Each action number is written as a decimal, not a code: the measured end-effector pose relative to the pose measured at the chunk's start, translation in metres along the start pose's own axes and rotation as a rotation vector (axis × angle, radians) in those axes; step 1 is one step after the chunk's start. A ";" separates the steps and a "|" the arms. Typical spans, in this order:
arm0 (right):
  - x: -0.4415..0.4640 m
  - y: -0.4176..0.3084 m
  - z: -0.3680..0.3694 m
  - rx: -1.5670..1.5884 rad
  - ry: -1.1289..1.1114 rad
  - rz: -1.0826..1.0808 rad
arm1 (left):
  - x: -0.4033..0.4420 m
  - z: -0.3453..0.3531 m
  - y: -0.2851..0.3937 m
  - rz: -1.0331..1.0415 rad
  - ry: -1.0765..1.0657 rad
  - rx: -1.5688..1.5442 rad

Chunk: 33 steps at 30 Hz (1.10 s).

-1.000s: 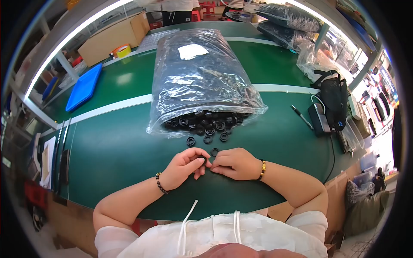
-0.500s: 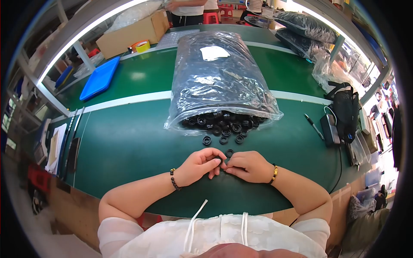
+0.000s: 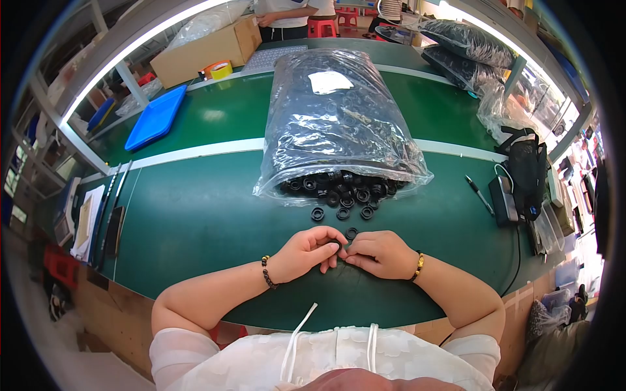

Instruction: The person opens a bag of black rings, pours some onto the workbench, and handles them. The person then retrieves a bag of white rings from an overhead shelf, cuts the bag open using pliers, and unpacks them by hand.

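Observation:
My left hand [image 3: 309,253] is closed, with a small black ring [image 3: 338,246] pinched between thumb and fingers and mostly covered by them. Against its fingertips, my right hand [image 3: 383,255] is closed in a pinch; whatever lies between its fingers is hidden. Just beyond both hands, a loose black ring [image 3: 352,233] lies on the green table [image 3: 195,215]. Farther off are several similar rings [image 3: 343,213], in front of a large clear plastic bag [image 3: 336,124]. From the bag's open near end spills a pile of black rings [image 3: 345,186].
To the left are a blue tray [image 3: 156,117], papers [image 3: 88,221] and tape rolls [image 3: 220,70] near a cardboard box [image 3: 208,52]. A pen [image 3: 479,194], a black power box [image 3: 503,200] and a black bag [image 3: 523,166] lie right. People stand beyond the table.
The whole view has shifted slightly. My hands keep nearly the same pose, fingertips together around the black ring. A person at the far side has moved an arm.

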State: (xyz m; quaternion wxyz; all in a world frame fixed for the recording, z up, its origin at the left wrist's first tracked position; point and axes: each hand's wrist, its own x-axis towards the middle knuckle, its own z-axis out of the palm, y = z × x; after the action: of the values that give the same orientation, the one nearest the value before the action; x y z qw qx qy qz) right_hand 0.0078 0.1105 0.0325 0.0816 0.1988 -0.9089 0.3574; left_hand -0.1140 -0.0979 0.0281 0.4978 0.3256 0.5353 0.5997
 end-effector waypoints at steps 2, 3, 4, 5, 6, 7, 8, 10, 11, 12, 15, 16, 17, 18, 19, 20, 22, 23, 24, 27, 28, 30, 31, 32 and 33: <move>0.000 0.000 -0.002 -0.021 -0.020 -0.006 | 0.000 0.000 0.000 -0.003 -0.001 0.003; 0.000 0.000 -0.001 -0.019 -0.018 -0.005 | 0.000 0.000 0.000 -0.004 -0.005 0.005; 0.000 0.000 -0.001 -0.020 -0.012 -0.009 | -0.001 0.000 0.000 -0.004 -0.010 0.007; 0.000 0.000 -0.001 -0.022 -0.006 -0.015 | -0.001 0.000 0.000 -0.004 -0.012 0.009; -0.001 0.000 -0.001 -0.024 -0.003 -0.015 | -0.001 0.000 0.000 -0.003 -0.016 0.009; -0.001 0.001 0.000 -0.019 -0.003 -0.014 | -0.001 0.000 0.000 -0.003 -0.020 0.009; -0.001 0.001 -0.001 -0.013 -0.002 -0.013 | -0.001 -0.001 0.000 -0.003 -0.022 0.011; -0.001 0.000 -0.001 -0.015 0.000 -0.014 | 0.000 -0.001 0.000 -0.007 -0.025 0.005; -0.001 0.000 -0.001 -0.015 0.001 -0.017 | 0.000 -0.001 0.000 -0.008 -0.026 0.005; -0.001 0.000 -0.001 -0.014 0.002 -0.016 | 0.000 -0.001 0.000 -0.003 -0.027 0.005; -0.001 0.002 0.000 -0.018 0.009 -0.022 | 0.000 -0.001 -0.001 0.002 -0.028 0.005; -0.001 0.001 0.000 -0.020 0.007 -0.022 | 0.000 -0.001 -0.001 0.004 -0.028 0.003; -0.001 0.001 0.000 -0.022 0.005 -0.021 | 0.000 -0.001 -0.001 0.003 -0.029 0.003; -0.001 0.001 0.000 -0.022 0.006 -0.021 | 0.000 -0.001 0.000 0.003 -0.025 0.008; -0.001 0.001 0.000 -0.021 0.008 -0.021 | 0.000 0.000 0.000 0.003 -0.022 0.012; -0.001 0.001 0.000 -0.022 0.010 -0.022 | 0.000 0.000 0.000 0.004 -0.023 0.013; -0.002 0.001 0.000 -0.023 0.010 -0.024 | -0.001 0.000 0.000 0.008 -0.016 0.014; -0.002 0.001 0.000 -0.022 0.009 -0.027 | -0.001 0.000 0.000 0.009 -0.016 0.015; -0.001 0.001 -0.001 -0.023 0.009 -0.027 | 0.000 0.000 -0.001 0.006 -0.016 0.012; -0.001 0.000 -0.001 -0.022 0.004 -0.025 | 0.000 -0.001 -0.001 0.002 -0.020 0.015; -0.001 0.000 -0.001 -0.022 0.007 -0.025 | 0.000 -0.001 -0.002 0.001 -0.025 0.021; -0.001 0.000 0.000 -0.023 0.010 -0.024 | -0.001 0.000 0.000 0.006 -0.022 0.027; -0.001 0.000 0.000 -0.021 0.012 -0.023 | -0.001 0.000 0.000 0.013 -0.020 0.034; -0.001 0.000 0.000 -0.018 0.013 -0.022 | -0.001 0.001 0.000 0.013 -0.020 0.033; -0.001 0.001 0.000 -0.018 0.013 -0.022 | -0.001 0.002 0.000 0.024 -0.007 0.034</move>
State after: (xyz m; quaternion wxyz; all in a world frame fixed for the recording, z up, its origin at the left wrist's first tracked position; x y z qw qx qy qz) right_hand 0.0083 0.1112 0.0321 0.0933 0.2058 -0.9093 0.3495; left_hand -0.1123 -0.0979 0.0289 0.4867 0.3425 0.5396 0.5955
